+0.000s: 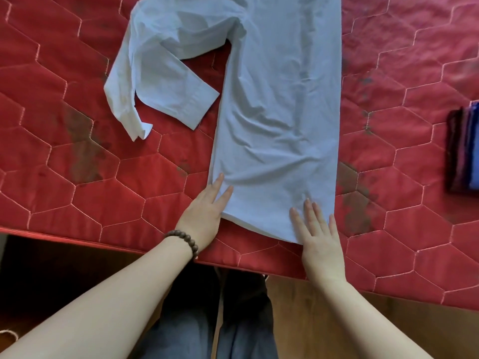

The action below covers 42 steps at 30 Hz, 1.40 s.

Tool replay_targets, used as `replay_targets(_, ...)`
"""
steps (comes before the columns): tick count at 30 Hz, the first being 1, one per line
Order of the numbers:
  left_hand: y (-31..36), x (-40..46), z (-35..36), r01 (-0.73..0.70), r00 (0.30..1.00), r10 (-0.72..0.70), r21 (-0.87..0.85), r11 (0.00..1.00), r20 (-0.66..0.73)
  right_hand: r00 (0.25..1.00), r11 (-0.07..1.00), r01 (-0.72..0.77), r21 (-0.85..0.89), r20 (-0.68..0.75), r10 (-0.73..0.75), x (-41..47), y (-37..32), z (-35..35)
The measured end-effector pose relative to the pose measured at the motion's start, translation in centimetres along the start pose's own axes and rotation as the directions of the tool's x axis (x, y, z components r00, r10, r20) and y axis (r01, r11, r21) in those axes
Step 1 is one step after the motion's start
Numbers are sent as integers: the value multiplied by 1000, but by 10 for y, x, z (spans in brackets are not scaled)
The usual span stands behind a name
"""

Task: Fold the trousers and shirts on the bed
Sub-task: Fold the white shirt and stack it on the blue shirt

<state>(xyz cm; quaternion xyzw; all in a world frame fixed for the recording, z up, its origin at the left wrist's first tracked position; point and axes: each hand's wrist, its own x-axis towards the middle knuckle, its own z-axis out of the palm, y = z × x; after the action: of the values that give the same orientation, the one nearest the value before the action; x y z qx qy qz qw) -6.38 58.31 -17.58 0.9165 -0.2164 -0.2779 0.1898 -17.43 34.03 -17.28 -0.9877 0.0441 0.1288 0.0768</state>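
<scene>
A pale blue long-sleeved shirt point(280, 104) lies on the red quilted bed point(77, 161), folded lengthwise into a long strip. Both its sleeves point(160, 81) spill out to the left, one lying over the other. My left hand point(204, 216), with a bead bracelet on the wrist, rests flat at the shirt's lower left corner, fingers straight on the cloth. My right hand point(317, 234) presses flat on the lower right corner of the hem, fingers spread.
A dark folded garment with blue and purple stripes point(464, 149) lies at the bed's right edge. The bed's front edge point(248, 266) runs just below my hands. Below it are my legs in grey trousers and a wooden floor point(311, 320).
</scene>
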Motion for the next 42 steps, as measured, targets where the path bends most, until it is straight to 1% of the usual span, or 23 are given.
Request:
replay_targets(4, -4, 0, 4, 3, 999, -6, 88, 996, 39, 999, 999, -3, -44, 36, 4, -8, 1, 11)
replay_targets(6, -2, -3, 0, -15, 1000, 11, 152, 988, 29, 999, 999, -16, -37, 47, 17, -12, 1, 12)
replay_targets(8, 2, -10, -4, -21, 998, 32, 225, 974, -45, 999, 1000, -5, -26, 43, 6, -16, 1, 11)
replay_targets(10, 6, -14, -5, 6, 989, 36, 282, 960, -144, 1000, 1000, 13, 19, 0, -13, -18, 0, 6)
replay_targets(13, 20, 3, -9, 27, 953, 41, 218, 976, -301, 991, 987, 24, 159, -135, -3, -3, -6, -5)
replay_targets(15, 34, 28, -10, 44, 930, 41, 223, 974, -364, 985, 980, 38, 194, -171, -4, 20, -13, -10)
replay_targets(17, 44, 59, -12, 113, 921, -19, 220, 969, -390, 987, 979, 39, 198, -162, -6, 50, -17, -10)
replay_targets(19, 47, 84, -14, 236, 915, -165, 159, 959, -367, 994, 982, 21, 189, -109, -1, 77, -18, -5)
replay_targets(21, 40, 95, -14, 339, 885, -282, 97, 936, -371, 999, 990, 18, 140, -47, -12, 97, -18, 2)
replay_targets(22, 36, 96, -13, 361, 870, -305, 81, 929, -386, 1000, 994, 19, 104, -9, -18, 102, -19, 7)
replay_targets(23, 32, 93, -12, 368, 864, -313, 71, 927, -395, 999, 997, 15, 70, 30, -17, 105, -19, 11)
replay_targets(25, 26, 83, -9, 366, 876, -322, 61, 929, -358, 996, 1000, 0, 16, 84, -2, 104, -22, 17)
replay_targets(27, 21, 72, -7, 363, 888, -336, 31, 931, -314, 995, 1000, -13, -14, 95, 14, 103, -24, 19)
replay_targets(31, 20, 62, -8, 402, 851, -397, -59, 914, -343, 992, 999, -39, -26, 115, 41, 104, -27, 18)
replay_targets(34, 19, 61, -11, 435, 838, -434, -76, 897, -329, 993, 999, -39, -17, 113, 40, 103, -30, 14)
replay_targets(37, 18, 56, -12, 418, 855, -410, -48, 907, -317, 996, 1000, -9, 13, 91, 8, 105, -36, 10)
replay_targets(39, 17, 52, -12, 383, 864, -381, -62, 922, -328, 996, 999, 38, 26, 76, -40, 105, -41, 9)
replay_targets(42, 15, 44, -11, 326, 858, -328, -76, 942, -396, 990, 991, 129, 45, 54, -132, 112, -56, 8)
